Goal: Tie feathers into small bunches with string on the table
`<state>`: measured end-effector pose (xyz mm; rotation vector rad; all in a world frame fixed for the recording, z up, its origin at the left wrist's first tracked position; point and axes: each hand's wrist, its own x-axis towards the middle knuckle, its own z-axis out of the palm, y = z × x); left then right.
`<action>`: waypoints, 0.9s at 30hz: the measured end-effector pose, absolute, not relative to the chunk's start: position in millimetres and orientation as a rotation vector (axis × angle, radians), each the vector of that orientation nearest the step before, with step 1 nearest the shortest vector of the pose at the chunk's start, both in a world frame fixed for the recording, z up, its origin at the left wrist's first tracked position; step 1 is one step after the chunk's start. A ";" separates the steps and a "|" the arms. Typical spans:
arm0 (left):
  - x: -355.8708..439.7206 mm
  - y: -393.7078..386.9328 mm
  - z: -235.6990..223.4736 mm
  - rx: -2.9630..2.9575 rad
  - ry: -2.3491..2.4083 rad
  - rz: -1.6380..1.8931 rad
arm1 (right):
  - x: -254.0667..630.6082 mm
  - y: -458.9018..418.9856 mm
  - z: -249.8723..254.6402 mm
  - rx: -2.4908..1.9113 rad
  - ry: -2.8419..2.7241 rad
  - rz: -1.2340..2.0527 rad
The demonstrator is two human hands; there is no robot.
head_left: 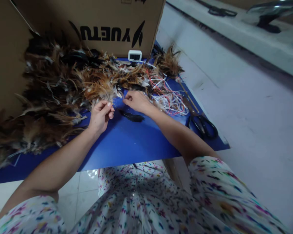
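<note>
My left hand (100, 117) is closed in a pinch, thumb against forefinger, on thin feathers whose brown, fluffy ends (105, 89) point away from me. Just to its right, my right hand (136, 100) has its fingers curled together at the edge of the feather pile. Whatever lies between those fingertips is too small to make out. A single black feather (133, 117) rests on the blue tabletop (127, 143) below and between both hands. The large heap of brown and black feathers (56, 78) spreads behind and to the left of my hands.
Tangled white and red strings (169, 100) lie right of my right hand. Black-handled scissors (202, 125) and a thin stick (189, 97) are near the right edge. A small white digital device (134, 56) stands before a cardboard box (107, 16). A wall (234, 107) borders the right side.
</note>
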<state>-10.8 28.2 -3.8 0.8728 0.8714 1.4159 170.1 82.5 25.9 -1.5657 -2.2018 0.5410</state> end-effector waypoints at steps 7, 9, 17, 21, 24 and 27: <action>-10.4 28.3 -2.6 0.860 0.908 1.411 | 136.6 117.1 17.2 -1.820 -2.241 0.398; -11.0 28.9 -3.5 0.854 0.898 1.418 | 137.3 119.7 17.1 -1.839 -2.239 0.416; -10.8 28.7 -4.2 0.868 0.907 1.403 | 166.3 100.6 19.9 -1.660 -2.072 0.650; -8.4 26.6 -3.8 0.871 0.882 1.389 | 179.7 75.9 21.5 -1.438 -1.651 1.083; -6.6 24.3 -3.4 0.882 0.869 1.370 | 186.2 56.0 25.9 -1.278 -1.407 1.291; -6.1 22.3 -3.1 0.895 0.874 1.333 | 191.4 42.6 29.3 -1.226 -1.306 1.382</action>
